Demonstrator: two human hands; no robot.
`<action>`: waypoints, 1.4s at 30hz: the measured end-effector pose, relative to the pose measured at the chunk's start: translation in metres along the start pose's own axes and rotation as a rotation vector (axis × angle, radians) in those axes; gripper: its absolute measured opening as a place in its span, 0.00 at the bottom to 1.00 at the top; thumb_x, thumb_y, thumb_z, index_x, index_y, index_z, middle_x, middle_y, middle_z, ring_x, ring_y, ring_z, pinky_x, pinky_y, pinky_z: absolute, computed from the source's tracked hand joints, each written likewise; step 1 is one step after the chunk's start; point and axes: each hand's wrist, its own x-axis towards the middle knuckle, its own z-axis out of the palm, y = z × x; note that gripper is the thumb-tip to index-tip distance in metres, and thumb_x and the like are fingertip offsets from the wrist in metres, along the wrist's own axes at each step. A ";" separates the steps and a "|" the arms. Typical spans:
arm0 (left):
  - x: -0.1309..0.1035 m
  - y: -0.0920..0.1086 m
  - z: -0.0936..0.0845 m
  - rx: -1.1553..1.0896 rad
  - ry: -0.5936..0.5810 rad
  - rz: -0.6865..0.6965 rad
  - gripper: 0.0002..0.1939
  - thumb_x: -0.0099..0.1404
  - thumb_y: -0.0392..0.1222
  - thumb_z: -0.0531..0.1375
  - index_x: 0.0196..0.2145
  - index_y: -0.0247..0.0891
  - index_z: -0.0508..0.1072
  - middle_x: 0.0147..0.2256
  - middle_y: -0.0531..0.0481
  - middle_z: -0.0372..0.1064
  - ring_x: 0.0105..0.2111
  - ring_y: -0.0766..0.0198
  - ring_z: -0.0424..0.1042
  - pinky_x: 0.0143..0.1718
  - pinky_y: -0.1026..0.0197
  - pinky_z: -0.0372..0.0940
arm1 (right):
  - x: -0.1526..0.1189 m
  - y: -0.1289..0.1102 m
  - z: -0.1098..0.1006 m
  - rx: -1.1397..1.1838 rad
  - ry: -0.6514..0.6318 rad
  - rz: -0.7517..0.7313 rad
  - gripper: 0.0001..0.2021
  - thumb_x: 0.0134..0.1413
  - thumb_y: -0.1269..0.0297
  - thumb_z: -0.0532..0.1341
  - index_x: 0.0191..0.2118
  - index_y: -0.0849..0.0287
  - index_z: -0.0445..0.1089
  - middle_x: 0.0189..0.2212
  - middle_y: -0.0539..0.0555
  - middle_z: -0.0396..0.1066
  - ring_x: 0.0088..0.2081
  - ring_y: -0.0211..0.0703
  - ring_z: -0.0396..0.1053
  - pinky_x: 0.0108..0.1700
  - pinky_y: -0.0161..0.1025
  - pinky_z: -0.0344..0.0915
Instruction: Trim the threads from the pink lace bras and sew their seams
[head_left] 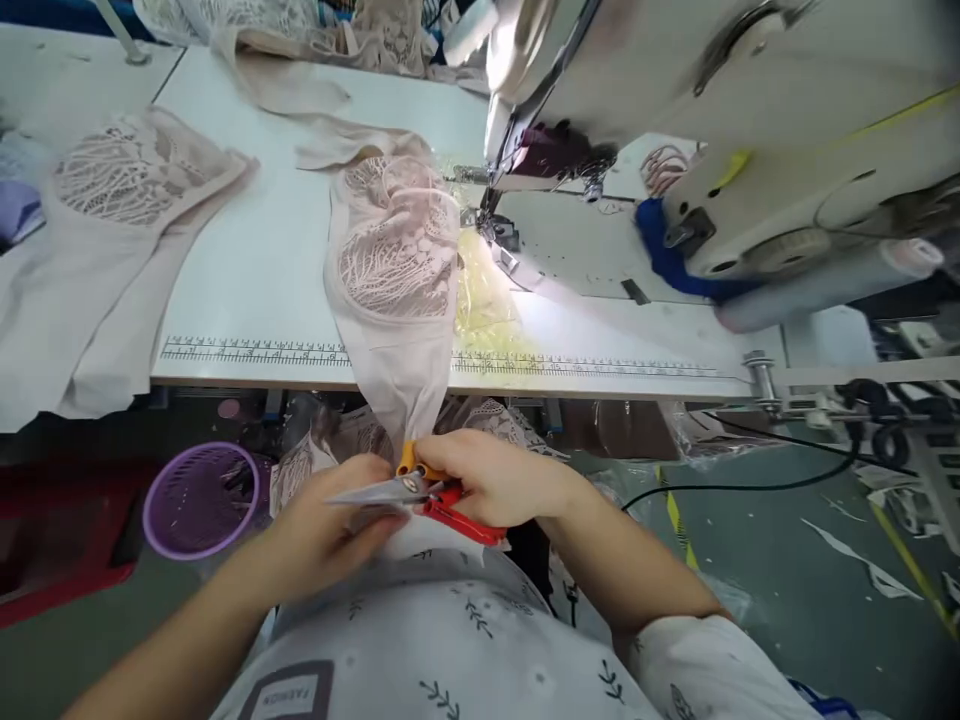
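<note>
My right hand [491, 475] is closed around a pair of scissors [409, 488] with red and orange handles. Their blades point left, across the fingers of my left hand [330, 520]. A beige lace bra piece [397, 260] lies on the sewing table beside the needle area, and its lower end narrows over the front edge to my hands. My left fingers are curled in at that end, seemingly gripping it; the scissors partly cover the grip.
A sewing machine [720, 120] with a lit needle area stands at the right. Another beige lace piece [127, 190] hangs over the table edge [247, 380] at the left. Below are a purple basket [154, 510] and a red stool [67, 580]. A black cable [720, 487] runs at the right.
</note>
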 end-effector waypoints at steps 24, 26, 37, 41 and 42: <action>0.001 -0.014 0.008 -0.869 0.061 -0.576 0.13 0.57 0.45 0.65 0.23 0.34 0.69 0.23 0.54 0.65 0.22 0.73 0.61 0.23 0.71 0.58 | 0.008 0.009 -0.014 -0.010 0.023 0.089 0.15 0.47 0.74 0.60 0.26 0.56 0.49 0.22 0.43 0.57 0.24 0.33 0.55 0.25 0.32 0.51; 0.002 -0.015 0.009 -0.852 0.060 -0.585 0.14 0.56 0.46 0.65 0.23 0.35 0.69 0.24 0.54 0.65 0.23 0.72 0.61 0.24 0.70 0.58 | 0.008 0.008 -0.014 -0.019 0.015 0.104 0.15 0.48 0.73 0.60 0.26 0.56 0.49 0.22 0.43 0.56 0.23 0.33 0.55 0.25 0.32 0.51; 0.004 -0.009 0.009 -0.699 0.170 -0.688 0.16 0.49 0.52 0.68 0.26 0.36 0.72 0.25 0.51 0.68 0.25 0.66 0.65 0.26 0.65 0.64 | 0.013 0.003 -0.016 -0.086 -0.016 0.096 0.13 0.44 0.74 0.58 0.26 0.56 0.50 0.24 0.46 0.60 0.25 0.35 0.57 0.26 0.32 0.51; 0.010 -0.001 0.001 -0.496 0.147 -0.597 0.14 0.51 0.51 0.66 0.26 0.36 0.75 0.26 0.47 0.71 0.29 0.59 0.69 0.30 0.61 0.66 | 0.015 0.005 -0.014 -0.060 0.006 0.049 0.10 0.46 0.71 0.58 0.27 0.56 0.52 0.24 0.46 0.61 0.25 0.36 0.57 0.26 0.33 0.52; 0.012 0.000 -0.001 -0.456 0.121 -0.565 0.14 0.52 0.51 0.65 0.24 0.37 0.75 0.25 0.47 0.71 0.30 0.58 0.69 0.31 0.61 0.67 | 0.016 0.005 -0.014 -0.055 0.001 0.043 0.10 0.46 0.71 0.58 0.28 0.57 0.53 0.25 0.46 0.61 0.25 0.36 0.58 0.26 0.33 0.52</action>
